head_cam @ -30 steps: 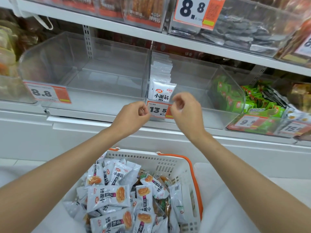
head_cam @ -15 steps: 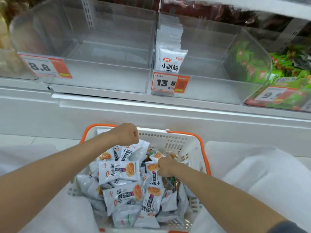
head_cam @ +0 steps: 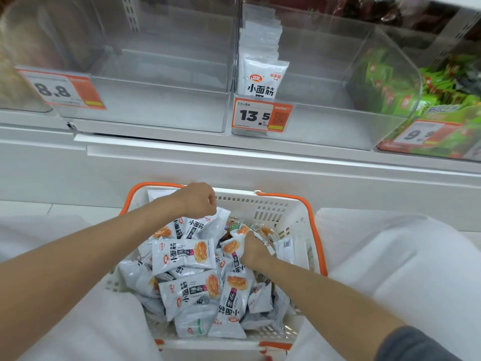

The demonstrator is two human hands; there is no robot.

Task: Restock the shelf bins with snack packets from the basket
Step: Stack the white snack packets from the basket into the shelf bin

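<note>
White plastic basket, orange-handled: heaped with white snack packets. Clear plastic shelf bins: one row stocked, mostly bare. Right hand grips a packet; left hand curled, hold unclear. Restocking judged barely begun.

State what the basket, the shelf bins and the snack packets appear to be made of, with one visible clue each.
The basket: moulded plastic, matt white with orange rim; slotted walls. The shelf bins: clear rigid plastic, possibly acrylic; contents show through. The snack packets: thin glossy film, likely plastic; crinkled, sealed ends.
</note>
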